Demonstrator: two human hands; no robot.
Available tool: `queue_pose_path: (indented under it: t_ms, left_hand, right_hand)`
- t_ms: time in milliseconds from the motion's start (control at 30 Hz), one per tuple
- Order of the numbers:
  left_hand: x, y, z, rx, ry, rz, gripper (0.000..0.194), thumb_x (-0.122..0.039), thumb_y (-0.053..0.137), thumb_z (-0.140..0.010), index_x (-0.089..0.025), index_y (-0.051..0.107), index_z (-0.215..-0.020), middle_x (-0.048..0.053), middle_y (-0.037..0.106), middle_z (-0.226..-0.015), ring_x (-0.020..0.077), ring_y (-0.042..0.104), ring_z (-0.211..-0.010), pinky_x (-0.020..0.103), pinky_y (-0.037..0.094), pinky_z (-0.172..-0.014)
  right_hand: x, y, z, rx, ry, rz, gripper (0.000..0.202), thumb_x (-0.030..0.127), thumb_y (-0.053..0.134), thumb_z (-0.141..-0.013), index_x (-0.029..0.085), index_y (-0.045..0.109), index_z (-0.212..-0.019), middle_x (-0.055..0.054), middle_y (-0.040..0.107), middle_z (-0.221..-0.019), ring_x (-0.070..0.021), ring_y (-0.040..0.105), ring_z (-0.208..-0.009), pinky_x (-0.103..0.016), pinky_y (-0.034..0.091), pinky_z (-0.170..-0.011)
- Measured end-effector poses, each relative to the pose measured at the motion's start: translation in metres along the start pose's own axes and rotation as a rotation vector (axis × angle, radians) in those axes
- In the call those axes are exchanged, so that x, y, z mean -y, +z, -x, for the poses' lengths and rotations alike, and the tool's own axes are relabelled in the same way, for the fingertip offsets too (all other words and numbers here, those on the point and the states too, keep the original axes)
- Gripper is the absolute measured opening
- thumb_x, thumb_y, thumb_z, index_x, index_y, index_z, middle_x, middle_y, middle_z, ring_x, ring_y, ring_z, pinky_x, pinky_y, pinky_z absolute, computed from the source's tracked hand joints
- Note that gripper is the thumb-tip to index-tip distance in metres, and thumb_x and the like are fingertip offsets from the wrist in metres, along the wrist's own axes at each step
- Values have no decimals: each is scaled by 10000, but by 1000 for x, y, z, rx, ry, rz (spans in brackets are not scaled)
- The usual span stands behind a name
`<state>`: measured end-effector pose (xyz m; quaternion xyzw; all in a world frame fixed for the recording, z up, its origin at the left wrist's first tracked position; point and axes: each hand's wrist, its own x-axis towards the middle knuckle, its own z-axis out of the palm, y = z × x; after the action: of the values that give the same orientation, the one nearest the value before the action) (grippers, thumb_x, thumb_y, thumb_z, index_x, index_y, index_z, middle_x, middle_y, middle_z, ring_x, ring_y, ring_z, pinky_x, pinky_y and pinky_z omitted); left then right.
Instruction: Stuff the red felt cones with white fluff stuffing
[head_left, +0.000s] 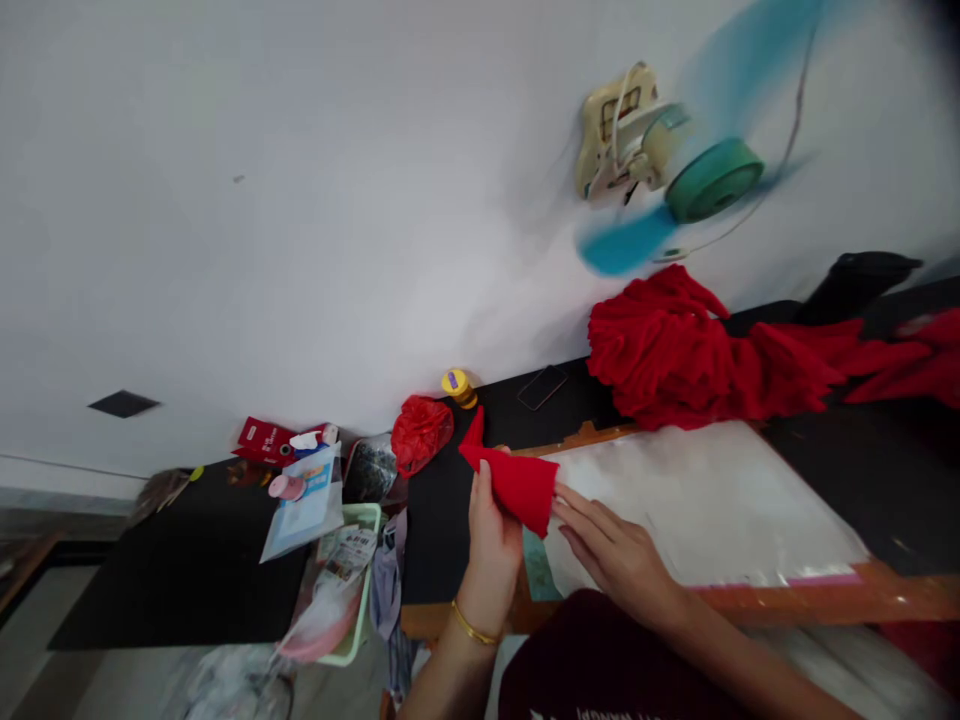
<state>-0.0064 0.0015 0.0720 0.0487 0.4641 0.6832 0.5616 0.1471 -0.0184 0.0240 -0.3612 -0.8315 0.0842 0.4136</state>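
A small red cloth piece [521,487], shaped like a pointed hat with a narrow tip, is held up above the front of the table. My left hand [493,520] grips it from below, thumb along its near side, a gold bangle on the wrist. At the wide end, my right hand [619,550] has its fingertips on the cloth edge; the fingers are fairly straight, and the thumb is hidden. Beneath both hands lies a white sheet [697,495] on the table.
A heap of red cloth [660,350] lies at the back right, below a wall fan [712,180] with blurred blades. Along the back are a phone [542,388], a yellow-lidded jar [459,388] and a red plastic bag [421,435]. A green basket [362,600] stands left.
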Motion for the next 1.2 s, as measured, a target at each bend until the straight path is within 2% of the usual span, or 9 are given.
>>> queue_pose_path:
  t_ms: [100,200,267,400,500,600,733,967,1200]
  left_hand:
    - [5,7,10,94,-36,-24,485,-492,716,-799,-140,680,-1132,145,718,-1139,240,686,-1005,355,513,-930]
    - [14,11,20,120,-8,-106,502,-473,757,-766,-145,667,-1134,145,738,-1066,254,703,-940,373,529,-882]
    - [16,11,21,84,23,-116,489,-433,774,-757,-160,656,-1145,134,743,-1054,244,708,-911,366,534,-861]
    - [12,7,16,90,16,-72,451,-447,724,-798,-136,677,-1121,145,730,-1103,232,705,-907,360,532,-871]
    - [10,5,15,124,-7,-38,409,-423,710,-814,-133,692,-1102,136,736,-1095,227,704,-933,353,520,-909]
    - [13,5,15,99,-26,-6,365,-430,702,-815,-142,712,-1038,115,752,-1024,217,708,-896,340,521,-898]
    - [15,2,11,17,-79,14,326,-426,729,-775,-147,721,-944,100,751,-946,225,701,-874,335,529,-872]
    - [22,-3,6,21,-158,-63,283,-420,668,-799,-144,705,-848,107,734,-886,215,688,-825,323,547,-810]
    - [29,-11,2,9,-211,-64,151,-326,696,-745,-179,677,-770,62,713,-787,180,679,-760,293,547,-792]
  right_hand:
    - [1,6,-5,21,4,44,235,107,451,-922,154,664,-1011,-128,744,-952,-224,701,-814,-319,599,-661]
    - [3,8,-4,7,-24,40,261,100,428,-914,169,651,-797,-75,687,-676,-205,648,-608,-297,551,-525]
    - [4,3,1,-16,-26,11,241,94,439,-923,169,662,-873,-73,707,-737,-195,659,-641,-298,567,-568]
    - [2,-8,9,-79,7,-63,374,102,499,-938,201,553,-1294,-123,684,-1215,-208,676,-1059,-345,595,-871]
    - [4,-7,8,-97,90,-62,462,153,511,-947,200,469,-1404,-149,623,-1307,-235,635,-1163,-371,596,-910]
    - [8,-7,2,-147,114,-104,436,167,515,-944,224,498,-1376,-132,652,-1205,-240,660,-1094,-366,616,-849]
    - [7,-12,-6,-232,207,-146,439,192,583,-916,219,498,-1346,-130,636,-1117,-202,668,-839,-343,620,-703]
    - [9,-11,-25,-36,63,-38,311,147,527,-928,188,606,-1226,-117,664,-1156,-237,612,-962,-379,577,-812]
    - [12,-6,-26,148,-87,72,376,55,528,-871,159,619,-1222,-98,665,-1233,-247,590,-993,-371,550,-806]
